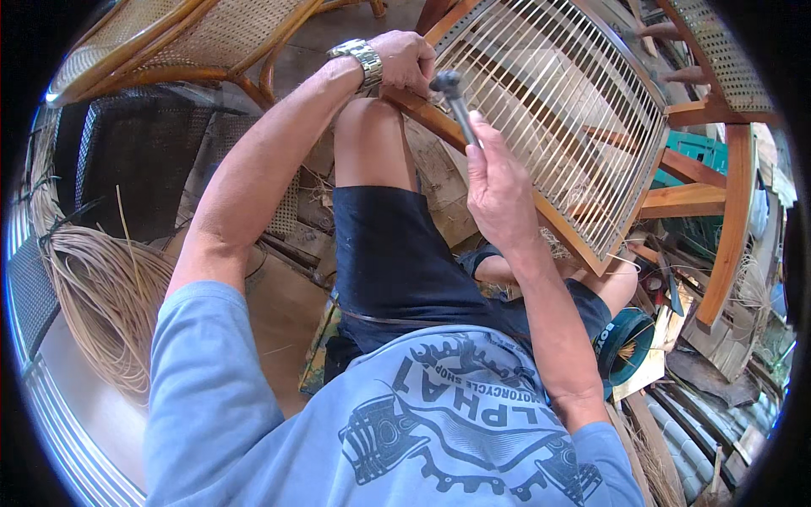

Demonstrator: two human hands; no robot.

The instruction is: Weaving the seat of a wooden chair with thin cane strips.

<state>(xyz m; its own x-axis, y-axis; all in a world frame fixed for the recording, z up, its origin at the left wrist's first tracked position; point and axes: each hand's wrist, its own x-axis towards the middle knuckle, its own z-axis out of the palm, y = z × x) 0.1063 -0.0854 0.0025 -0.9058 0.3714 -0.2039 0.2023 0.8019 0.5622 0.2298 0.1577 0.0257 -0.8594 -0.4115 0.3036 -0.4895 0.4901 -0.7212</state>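
Observation:
My right hand (498,190) is closed round the handle of a small hammer (457,106), its thumb lying along the shaft. The dark hammer head is raised just right of my left hand (399,61), close to its fingers. That left hand is curled down against the edge of a wooden chair frame (435,120); its fingertips are partly hidden, and what they pinch cannot be made out. Many parallel pale cane strands (566,110) run across the frame's opening. The frame rests across my legs, tilted, with its wooden legs reaching off to the right.
A curved rattan chair with woven cane (245,34) stands at the upper left. Below it hangs a big bundle of cane strands (106,296). A teal crate (697,152) sits behind the chair legs. At lower right are a dark green container (625,346) and scattered wood scraps (718,338).

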